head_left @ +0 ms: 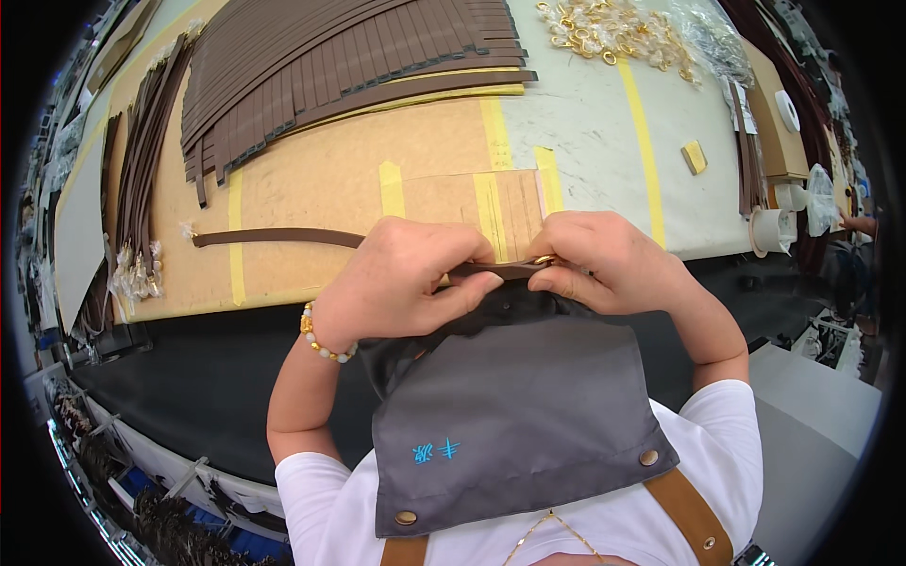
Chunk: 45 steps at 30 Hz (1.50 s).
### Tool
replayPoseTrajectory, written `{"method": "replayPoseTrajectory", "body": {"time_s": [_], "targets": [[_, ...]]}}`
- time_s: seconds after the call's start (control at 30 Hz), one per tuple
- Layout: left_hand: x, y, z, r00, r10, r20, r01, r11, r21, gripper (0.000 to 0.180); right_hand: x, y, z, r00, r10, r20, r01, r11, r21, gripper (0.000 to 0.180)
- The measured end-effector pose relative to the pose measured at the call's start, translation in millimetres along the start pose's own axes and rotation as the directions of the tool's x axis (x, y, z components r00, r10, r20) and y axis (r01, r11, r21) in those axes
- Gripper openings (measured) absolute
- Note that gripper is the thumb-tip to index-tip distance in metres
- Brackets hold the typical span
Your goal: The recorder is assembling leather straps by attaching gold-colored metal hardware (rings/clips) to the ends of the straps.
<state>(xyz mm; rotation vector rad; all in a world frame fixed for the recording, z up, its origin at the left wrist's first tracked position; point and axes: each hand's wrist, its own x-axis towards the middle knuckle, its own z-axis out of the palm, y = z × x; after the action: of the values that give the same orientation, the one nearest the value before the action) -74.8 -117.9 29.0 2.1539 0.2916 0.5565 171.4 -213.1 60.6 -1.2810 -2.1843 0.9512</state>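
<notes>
1. Where I look first, closest to the body, a dark grey cloth apron [519, 387] with tan straps covers the white shirt, probably to keep it clean.
2. Just beyond its top edge, the left hand [406, 274] pinches a flat brown leather-like strap [274, 236] between thumb and fingers; the right hand [609, 259] pinches its other end, where a small gold metal ring [545, 259] shows. Holding both sides of that short stretch seems meant to steady it; the fingers hide how strap and ring join.
3. The strap's long tail runs out leftward across the tan board [311, 170], which looks to take its weight.
4. Yellow tape strips [392, 189] cross the board, perhaps as markers.
5. Over to the left lies a bundle of long brown straps [151, 160], wrapped fittings gathered at the near end.
6. Farthest off, a broad layered pile of flat brown straps [349, 57] and a heap of plastic-wrapped gold clasps [618, 38] sit apart, presumably so each kind stays sorted.
</notes>
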Motion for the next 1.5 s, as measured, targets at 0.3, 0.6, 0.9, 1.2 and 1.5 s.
{"method": "replayPoseTrajectory", "body": {"time_s": [0.3, 0.6, 0.9, 1.2, 1.5], "targets": [[-19.1, -2.8, -24.0, 0.977, -0.211, 0.011, 0.212, 0.973, -0.088, 0.017, 22.7, -4.3, 14.9, 0.986, 0.102, -0.134, -0.089, 0.991, 0.102, 0.009], [-168.4, -56.8, -149.8, 0.883, -0.323, -0.340, 0.435, 0.834, 0.338, 0.019, 13.2, 41.6, -20.4, 0.942, 0.326, -0.077, -0.296, 0.919, 0.262, 0.017], [-259.9, -37.8, -237.6, 0.502, -0.214, -0.838, 0.592, 0.792, 0.153, 0.029, 301.6, -8.5, -141.4, 0.987, -0.073, -0.142, 0.071, 0.997, -0.021, 0.018], [-270.2, -110.2, -318.9, 0.289, 0.148, -0.946, 0.908, 0.270, 0.320, 0.029, 471.6, -40.2, -128.7, 0.913, -0.317, -0.257, 0.256, 0.935, -0.245, 0.045], [-218.0, -144.7, -289.9, 0.288, -0.213, -0.934, 0.892, -0.295, 0.343, 0.037, 478.5, 185.7, -194.4, 0.878, 0.222, -0.424, -0.332, 0.921, -0.204, 0.028]]}}
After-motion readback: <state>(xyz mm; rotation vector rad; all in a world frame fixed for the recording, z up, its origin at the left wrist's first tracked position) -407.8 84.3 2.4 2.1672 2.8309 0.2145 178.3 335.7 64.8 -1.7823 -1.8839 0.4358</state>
